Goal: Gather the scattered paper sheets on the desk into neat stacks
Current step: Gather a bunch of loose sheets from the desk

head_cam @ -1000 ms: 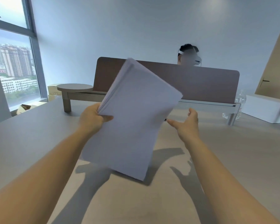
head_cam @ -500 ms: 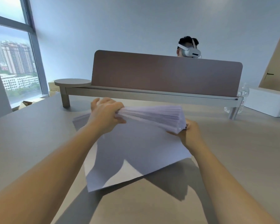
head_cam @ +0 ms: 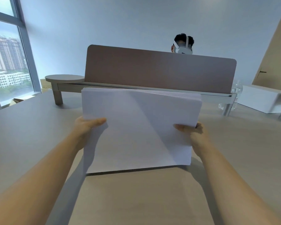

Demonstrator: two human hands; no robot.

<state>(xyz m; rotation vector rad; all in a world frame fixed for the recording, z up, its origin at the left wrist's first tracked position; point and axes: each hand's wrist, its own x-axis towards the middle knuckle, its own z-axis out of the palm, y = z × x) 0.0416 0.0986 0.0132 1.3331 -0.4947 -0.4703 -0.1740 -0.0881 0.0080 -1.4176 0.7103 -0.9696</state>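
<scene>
**One stack, two hands on it**

I count one paper stack (head_cam: 136, 127), held upright on the desk (head_cam: 31, 135) with its lower edge down on the surface. My left hand (head_cam: 86, 127) grips its left side, thumb across the front; my right hand (head_cam: 193, 132) grips the right side likewise. One brown divider panel (head_cam: 161, 70) stands behind, one person with a headset (head_cam: 182, 44) beyond it. Half a second ago the sheets lay fanned and nearly flat between my hands; now they stand squared.

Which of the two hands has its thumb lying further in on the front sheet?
The left hand: its thumb reaches well onto the paper stack; the right hand grips nearer the edge.
</scene>
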